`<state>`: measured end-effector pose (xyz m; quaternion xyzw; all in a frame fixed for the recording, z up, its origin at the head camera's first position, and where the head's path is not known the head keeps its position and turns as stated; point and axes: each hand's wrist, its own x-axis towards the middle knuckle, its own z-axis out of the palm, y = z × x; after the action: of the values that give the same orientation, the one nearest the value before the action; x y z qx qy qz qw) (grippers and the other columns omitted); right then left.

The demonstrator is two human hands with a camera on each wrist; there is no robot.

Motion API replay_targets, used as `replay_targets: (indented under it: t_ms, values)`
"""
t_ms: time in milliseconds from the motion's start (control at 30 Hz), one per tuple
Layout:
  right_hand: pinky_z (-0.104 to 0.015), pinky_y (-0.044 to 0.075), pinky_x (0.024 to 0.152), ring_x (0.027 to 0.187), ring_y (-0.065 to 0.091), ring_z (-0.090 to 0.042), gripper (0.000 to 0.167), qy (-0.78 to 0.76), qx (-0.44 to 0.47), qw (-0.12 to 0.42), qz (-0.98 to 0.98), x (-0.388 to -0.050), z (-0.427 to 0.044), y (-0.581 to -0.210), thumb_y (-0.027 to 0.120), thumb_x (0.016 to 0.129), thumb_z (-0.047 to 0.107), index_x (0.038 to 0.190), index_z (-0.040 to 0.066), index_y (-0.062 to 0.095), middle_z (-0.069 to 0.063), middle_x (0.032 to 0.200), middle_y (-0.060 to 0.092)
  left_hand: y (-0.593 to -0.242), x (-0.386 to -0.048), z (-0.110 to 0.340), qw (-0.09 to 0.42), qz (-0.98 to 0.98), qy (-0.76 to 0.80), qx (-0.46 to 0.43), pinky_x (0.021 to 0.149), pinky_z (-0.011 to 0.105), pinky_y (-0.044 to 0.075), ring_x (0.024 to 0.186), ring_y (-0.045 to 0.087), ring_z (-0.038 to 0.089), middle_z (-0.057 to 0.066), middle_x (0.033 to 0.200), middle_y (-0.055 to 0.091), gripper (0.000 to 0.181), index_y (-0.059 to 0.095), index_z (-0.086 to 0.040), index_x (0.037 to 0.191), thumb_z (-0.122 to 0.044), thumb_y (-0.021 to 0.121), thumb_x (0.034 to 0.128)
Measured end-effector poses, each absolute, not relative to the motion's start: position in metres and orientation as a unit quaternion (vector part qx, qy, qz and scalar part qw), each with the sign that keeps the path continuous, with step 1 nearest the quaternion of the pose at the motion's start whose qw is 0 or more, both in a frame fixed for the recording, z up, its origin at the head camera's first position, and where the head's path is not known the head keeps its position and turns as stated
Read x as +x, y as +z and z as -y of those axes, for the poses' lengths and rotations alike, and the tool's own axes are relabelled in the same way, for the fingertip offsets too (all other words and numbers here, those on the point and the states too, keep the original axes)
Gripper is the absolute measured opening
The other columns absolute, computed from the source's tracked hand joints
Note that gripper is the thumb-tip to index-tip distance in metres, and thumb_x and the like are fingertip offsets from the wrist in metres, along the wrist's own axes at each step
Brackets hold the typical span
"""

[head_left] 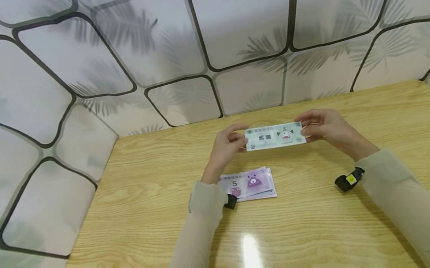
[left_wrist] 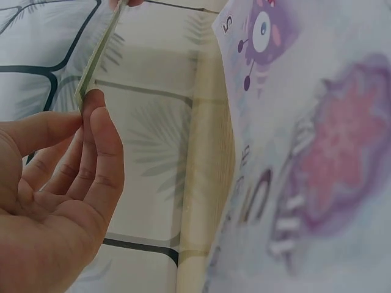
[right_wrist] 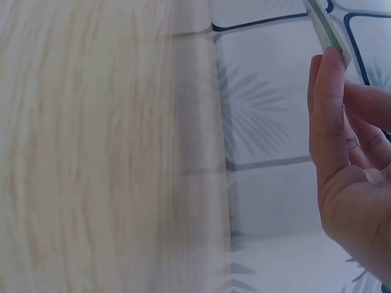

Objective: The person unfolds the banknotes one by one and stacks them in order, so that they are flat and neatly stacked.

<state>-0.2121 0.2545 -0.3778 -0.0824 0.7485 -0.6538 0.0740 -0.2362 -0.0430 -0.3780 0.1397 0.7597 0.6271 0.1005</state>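
Note:
A pale green play banknote (head_left: 274,136) with a 2 and a cartoon creature is held up above the table, its printed face toward the head camera. My left hand (head_left: 226,148) pinches its left end between thumb and fingers, and my right hand (head_left: 326,131) pinches the right end. Both wrist views show the note nearly edge-on, at the left fingertips (left_wrist: 95,101) and the right fingertips (right_wrist: 333,61). Below my left wrist lies a stack of purple play banknotes (head_left: 249,184) marked 5, partly hidden by the sleeve; it looms large in the left wrist view.
The light wooden table (head_left: 311,228) meets a patterned wall covering (head_left: 249,89) at the back and left. Black wrist cameras are worn on both arms, the right one (head_left: 347,181) hanging just above the table. Lamp glare marks the front of the tabletop.

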Motion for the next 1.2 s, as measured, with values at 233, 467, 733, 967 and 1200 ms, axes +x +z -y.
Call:
replay_targets:
  t_ms: [233, 467, 733, 967, 1200]
  values:
    - [-0.027, 0.061, 0.071, 0.08, 0.064, -0.011, 0.03, -0.657, -0.082, 0.082, -0.745, -0.208, -0.249, -0.376, 0.065, 0.096, -0.004, 0.126, -0.003, 0.061, 0.001, 0.102, 0.062, -0.377, -0.231, 0.051, 0.103, -0.756, 0.632, 0.135, 0.086, 0.047, 0.059, 0.075, 0.063, 0.015, 0.017, 0.098, 0.069, 0.038, 0.06, 0.002, 0.135, 0.006, 0.062, 0.0972]
    - [-0.027, 0.061, 0.072, 0.079, 0.066, -0.011, 0.03, -0.664, -0.087, 0.083, -0.738, -0.205, -0.242, -0.374, 0.065, 0.096, -0.006, 0.125, -0.007, 0.06, 0.0, 0.1, 0.064, -0.376, -0.225, 0.058, 0.098, -0.756, 0.634, 0.13, 0.082, 0.038, 0.061, 0.075, 0.063, 0.015, 0.018, 0.099, 0.069, 0.039, 0.061, 0.003, 0.134, 0.007, 0.063, 0.0962]
    - [-0.027, 0.061, 0.07, 0.078, 0.066, -0.012, 0.026, -0.675, -0.103, 0.089, -0.725, -0.202, -0.235, -0.373, 0.064, 0.095, -0.008, 0.121, -0.005, 0.064, 0.0, 0.098, 0.064, -0.375, -0.219, 0.068, 0.091, -0.761, 0.628, 0.137, 0.084, 0.045, 0.06, 0.075, 0.065, 0.017, 0.017, 0.098, 0.07, 0.039, 0.061, 0.002, 0.135, 0.007, 0.063, 0.0962]
    - [-0.028, 0.061, 0.072, 0.078, 0.065, -0.011, 0.036, -0.659, -0.108, 0.102, -0.737, -0.199, -0.227, -0.373, 0.064, 0.095, -0.007, 0.128, -0.016, 0.054, -0.002, 0.097, 0.063, -0.376, -0.213, 0.077, 0.086, -0.763, 0.625, 0.141, 0.084, 0.05, 0.059, 0.072, 0.064, 0.014, 0.017, 0.097, 0.07, 0.039, 0.059, 0.005, 0.135, 0.007, 0.063, 0.0965]
    - [-0.029, 0.062, 0.073, 0.078, 0.065, -0.011, 0.042, -0.65, -0.107, 0.113, -0.744, -0.196, -0.221, -0.371, 0.064, 0.095, -0.007, 0.132, -0.02, 0.048, -0.003, 0.098, 0.062, -0.376, -0.208, 0.083, 0.086, -0.762, 0.627, 0.138, 0.082, 0.046, 0.061, 0.072, 0.064, 0.013, 0.016, 0.098, 0.07, 0.038, 0.059, 0.005, 0.134, 0.007, 0.063, 0.0962]
